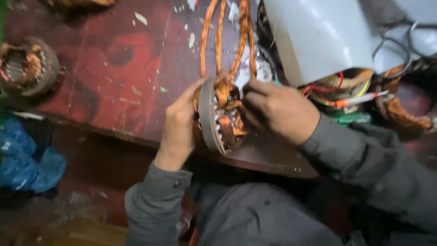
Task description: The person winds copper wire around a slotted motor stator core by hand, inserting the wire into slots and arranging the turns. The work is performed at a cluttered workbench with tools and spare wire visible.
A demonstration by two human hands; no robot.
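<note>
A round metal motor stator (210,119) with copper windings stands on edge at the front of the red table (114,68). My left hand (179,123) grips its outer rim from the left. My right hand (275,109) presses its fingers into the copper coils on the stator's inner side. Long loops of copper wire (226,36) run from the stator up across the table. Both arms wear grey sleeves.
A second wound stator (27,66) lies at the table's left edge. A grey sheet-like cover (318,36) with scissors (393,50) on it sits at the upper right, above more coils and coloured wires (350,91). Blue cloth (27,159) lies below left.
</note>
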